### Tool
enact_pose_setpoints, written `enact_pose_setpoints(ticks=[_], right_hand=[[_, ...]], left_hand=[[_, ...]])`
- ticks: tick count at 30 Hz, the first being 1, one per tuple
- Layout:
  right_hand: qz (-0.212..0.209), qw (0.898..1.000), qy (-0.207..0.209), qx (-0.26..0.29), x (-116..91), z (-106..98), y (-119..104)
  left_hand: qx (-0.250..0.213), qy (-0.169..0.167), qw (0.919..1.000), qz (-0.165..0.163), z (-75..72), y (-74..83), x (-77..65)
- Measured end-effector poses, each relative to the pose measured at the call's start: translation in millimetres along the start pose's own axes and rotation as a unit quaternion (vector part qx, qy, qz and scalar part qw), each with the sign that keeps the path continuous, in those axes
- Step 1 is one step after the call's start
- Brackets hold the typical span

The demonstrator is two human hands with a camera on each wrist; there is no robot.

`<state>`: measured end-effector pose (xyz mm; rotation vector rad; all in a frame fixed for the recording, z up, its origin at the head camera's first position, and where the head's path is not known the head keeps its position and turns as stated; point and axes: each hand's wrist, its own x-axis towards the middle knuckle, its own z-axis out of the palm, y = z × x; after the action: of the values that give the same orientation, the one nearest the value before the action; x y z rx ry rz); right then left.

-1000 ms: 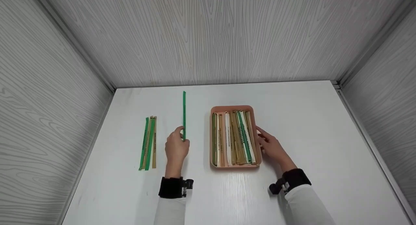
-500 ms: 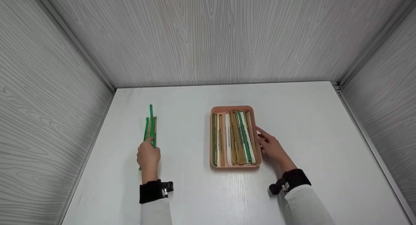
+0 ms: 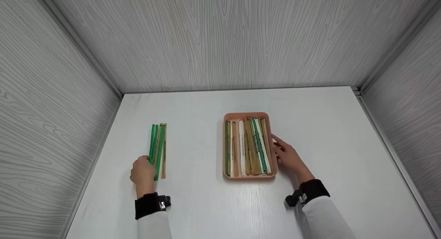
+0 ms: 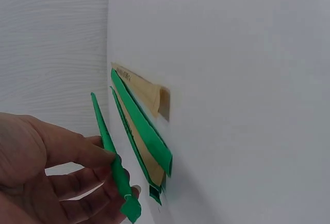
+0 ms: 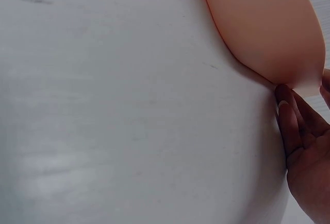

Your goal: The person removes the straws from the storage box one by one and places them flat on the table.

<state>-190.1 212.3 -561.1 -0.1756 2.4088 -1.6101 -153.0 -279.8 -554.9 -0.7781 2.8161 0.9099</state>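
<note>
My left hand (image 3: pixel 142 170) pinches a slim green paper-wrapped stick (image 4: pixel 120 177) between thumb and fingers. In the left wrist view the stick slants just beside a small row on the table: another green stick (image 4: pixel 142 123), a tan one (image 4: pixel 139 85) and more partly covered beneath. Seen from the head, the held stick lines up along the row's left side. My right hand (image 3: pixel 289 159) touches the right side of a pink tray (image 3: pixel 246 178), fingertips at its lower edge in the right wrist view. Inside the tray lie several white, tan and green wrapped sticks (image 3: pixel 242 149), side by side.
Both trays of space are on one white table (image 3: pixel 200 204), bounded by grey wood-grain panels (image 3: pixel 220 42) at the back and both sides. A bare strip of tabletop separates the row of sticks from the pink tray.
My left hand has moved left with the green stick, from between tray and row, across the row, to its left side. My right hand has stayed at the tray.
</note>
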Motion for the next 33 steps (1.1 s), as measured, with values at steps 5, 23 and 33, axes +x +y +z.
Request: enact_pose_setpoints(ticks=[5,23,33], right_hand=[[0.004,1.000,-0.005,0.000,6,0,11],[-0.007,1.000,0.019,-0.020,19,4,41],[-0.006,1.000,0.015,-0.018,17,5,36]], left_hand=[[0.005,-0.002,1.0000,0.000,-3.7,-4.7,3.1],[-0.003,-0.004,0.9999,0.012,-1.6,-6.9,10.5],[-0.014,-0.001,0.9998,0.014,1.1,-6.7,13.2]])
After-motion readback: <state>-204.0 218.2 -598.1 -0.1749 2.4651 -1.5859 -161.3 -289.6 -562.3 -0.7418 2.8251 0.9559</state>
